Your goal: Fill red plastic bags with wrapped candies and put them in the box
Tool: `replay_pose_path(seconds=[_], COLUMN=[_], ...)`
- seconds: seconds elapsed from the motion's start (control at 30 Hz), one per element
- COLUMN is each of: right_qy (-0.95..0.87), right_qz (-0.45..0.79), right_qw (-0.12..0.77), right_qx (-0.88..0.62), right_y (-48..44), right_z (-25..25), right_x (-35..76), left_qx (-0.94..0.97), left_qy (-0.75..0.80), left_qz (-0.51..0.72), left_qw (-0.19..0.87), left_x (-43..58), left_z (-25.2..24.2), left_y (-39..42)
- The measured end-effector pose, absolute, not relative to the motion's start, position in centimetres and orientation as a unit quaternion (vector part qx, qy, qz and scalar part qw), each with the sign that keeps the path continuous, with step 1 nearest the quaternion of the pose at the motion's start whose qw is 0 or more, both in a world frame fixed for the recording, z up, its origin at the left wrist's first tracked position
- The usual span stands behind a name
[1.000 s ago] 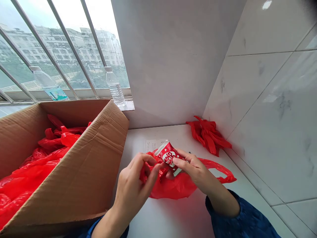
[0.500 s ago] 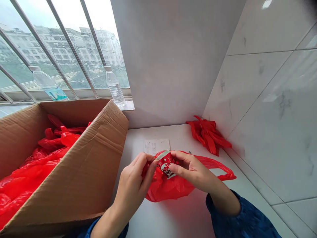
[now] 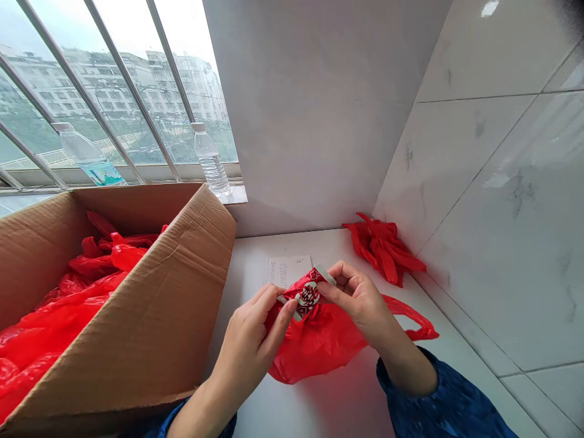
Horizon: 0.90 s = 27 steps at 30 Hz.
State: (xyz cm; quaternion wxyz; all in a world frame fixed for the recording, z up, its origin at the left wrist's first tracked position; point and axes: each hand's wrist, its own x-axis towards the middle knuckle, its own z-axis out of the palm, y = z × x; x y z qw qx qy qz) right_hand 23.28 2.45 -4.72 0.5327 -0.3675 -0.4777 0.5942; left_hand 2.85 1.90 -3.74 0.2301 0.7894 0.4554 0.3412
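Note:
A small red packet point(image 3: 308, 293) with white and dark lettering and pale end seals is held between my two hands. My left hand point(image 3: 255, 328) pinches its lower left end between thumb and fingers. At the upper right end, my right hand point(image 3: 354, 299) grips the pale seal with thumb and fingertips. Beneath both hands a red plastic bag point(image 3: 319, 350) lies on the white tabletop point(image 3: 337, 407), one handle loop stretching out to the right. What the bag contains is hidden.
A cardboard box point(image 3: 150, 304) stands at the left, with several red plastic bags point(image 3: 68, 304) inside. A printed paper point(image 3: 287, 269) lies behind the hands. Crumpled red bags point(image 3: 385, 246) rest by the tiled wall point(image 3: 502, 213). Two bottles, one clear point(image 3: 211, 159) and one blue-labelled point(image 3: 91, 157), stand by the barred window.
The packet has turned: its right end now points up and right, with its lettering facing me. My right hand has shifted to that end seal. The red bag beneath moved slightly.

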Motion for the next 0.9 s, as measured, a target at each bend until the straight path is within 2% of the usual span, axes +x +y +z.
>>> replay_pose_path(seconds=[0.17,0.47,0.9], right_qy=[-0.507,-0.584,-0.585], right_qz=[0.626,0.533,0.491], right_qw=[0.482,0.475,0.498], right_qx=[-0.346,-0.387,-0.41], right_y=[2.31,2.64,2.58], right_z=[-4.41,-4.98,-5.03], right_x=[23.75,23.91,23.74], left_qx=[0.784,0.742,0.797], left_qy=[0.436,0.419,0.422], left_qz=[0.332,0.355,0.382], left_qw=[0.292,0.384,0.202], left_x=[2.82,2.95,2.71], left_z=[-3.87,-4.07,-3.96], left_y=[1.83,2.02,1.74])
